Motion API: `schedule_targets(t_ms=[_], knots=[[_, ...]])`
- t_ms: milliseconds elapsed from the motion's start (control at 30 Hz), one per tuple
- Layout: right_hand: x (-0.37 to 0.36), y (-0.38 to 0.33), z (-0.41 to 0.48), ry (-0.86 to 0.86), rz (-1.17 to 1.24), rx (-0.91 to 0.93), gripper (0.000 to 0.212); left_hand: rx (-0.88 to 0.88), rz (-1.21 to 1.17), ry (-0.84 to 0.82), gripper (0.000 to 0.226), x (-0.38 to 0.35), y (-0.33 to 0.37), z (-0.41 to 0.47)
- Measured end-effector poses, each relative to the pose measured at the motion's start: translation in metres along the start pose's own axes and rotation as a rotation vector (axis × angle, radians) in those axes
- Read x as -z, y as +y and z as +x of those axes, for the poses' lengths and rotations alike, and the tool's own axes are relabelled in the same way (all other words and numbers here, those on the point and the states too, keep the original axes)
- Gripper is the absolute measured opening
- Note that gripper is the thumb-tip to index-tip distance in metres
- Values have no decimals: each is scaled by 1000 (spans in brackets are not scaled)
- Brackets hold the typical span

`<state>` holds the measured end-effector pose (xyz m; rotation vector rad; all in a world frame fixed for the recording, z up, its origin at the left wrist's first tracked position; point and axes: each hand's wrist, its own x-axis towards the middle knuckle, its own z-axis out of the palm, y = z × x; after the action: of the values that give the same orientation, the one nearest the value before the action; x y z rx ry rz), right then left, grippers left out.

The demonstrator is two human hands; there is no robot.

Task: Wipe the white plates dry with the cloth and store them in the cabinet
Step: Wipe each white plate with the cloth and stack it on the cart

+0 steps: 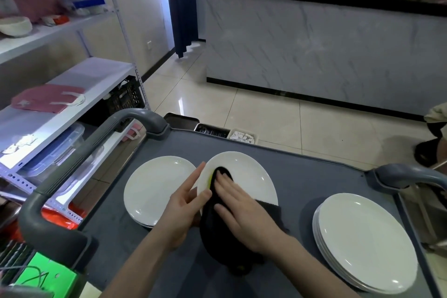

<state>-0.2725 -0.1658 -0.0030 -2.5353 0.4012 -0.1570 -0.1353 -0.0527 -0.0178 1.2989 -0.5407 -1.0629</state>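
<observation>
I hold one white plate [249, 176] tilted above the grey cart top [314, 176]. My left hand [186, 203] grips its left rim, thumb on the front, fingers behind. My right hand [242, 208] presses a black cloth [217, 232] flat against the plate's face with straight fingers; the cloth hangs down below the plate. A small stack of white plates [154, 189] lies on the cart to the left. A taller stack of white plates [365, 242] lies at the right.
The cart has grey handles at left [72, 164] and right [406, 176]. White shelving [72, 109] with cloths and bins stands to the left. A marble-fronted counter [314, 51] stands across the tiled floor. Someone's shoe [428, 155] shows at the right edge.
</observation>
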Motion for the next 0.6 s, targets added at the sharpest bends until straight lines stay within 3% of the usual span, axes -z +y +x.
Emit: schedule_targets(t_ms=[133,267,400,600], knots=[[11,13,21,87,58,-104,61,-14,31,-57,59,-1,6,-1],[4,7,21,150,46,-48,65,-29,64,-82,62,2,13,0],[-8,-10,5,73,54,112,62,-18,3,-61,62,6,11,0],[-15,-3,-31,-43,15,167,53,-11,-82,103,55,12,8,-2]])
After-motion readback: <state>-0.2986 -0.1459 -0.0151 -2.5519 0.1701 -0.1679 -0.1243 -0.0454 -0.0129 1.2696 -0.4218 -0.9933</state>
